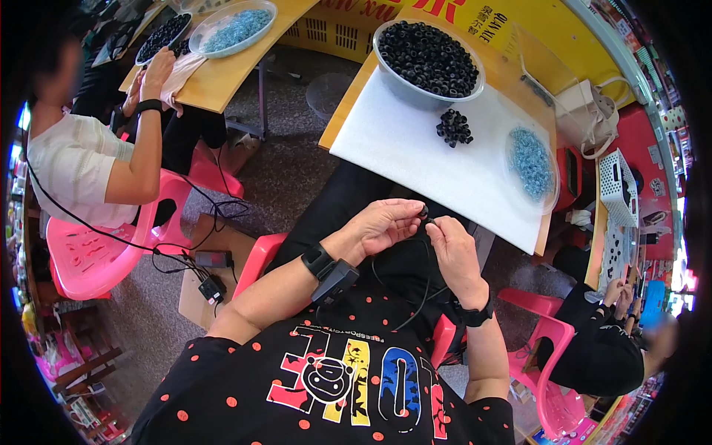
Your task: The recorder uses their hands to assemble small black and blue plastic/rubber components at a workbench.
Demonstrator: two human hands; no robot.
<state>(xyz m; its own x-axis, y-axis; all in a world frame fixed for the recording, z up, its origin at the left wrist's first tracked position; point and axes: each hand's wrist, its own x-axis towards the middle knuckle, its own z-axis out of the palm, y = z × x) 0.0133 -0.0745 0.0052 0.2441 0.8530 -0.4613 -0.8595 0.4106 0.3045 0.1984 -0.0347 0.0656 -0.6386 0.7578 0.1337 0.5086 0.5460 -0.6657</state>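
Observation:
My left hand [387, 227] pinches a small black ring-like piece [423, 212] between thumb and fingertips, over my lap. Close beside it, my right hand [454, 254] is closed with thumb and forefinger on a thin black cord [428, 285], right against that piece. The cord hangs in a loop down over my dark clothes; its end at the fingertips is too small to make out. Ahead, on a white sheet [400, 137], lies a small heap of black pieces [454, 128]. Behind the heap is a clear bowl [424, 95] full of similar black pieces.
A clear shallow dish of pale blue pieces [531, 165] lies at the sheet's right side. A white bag [586, 111] and a white basket [618, 189] are further right. Another person [96, 159] works at a table on the left; a pink chair [549, 356] stands at right.

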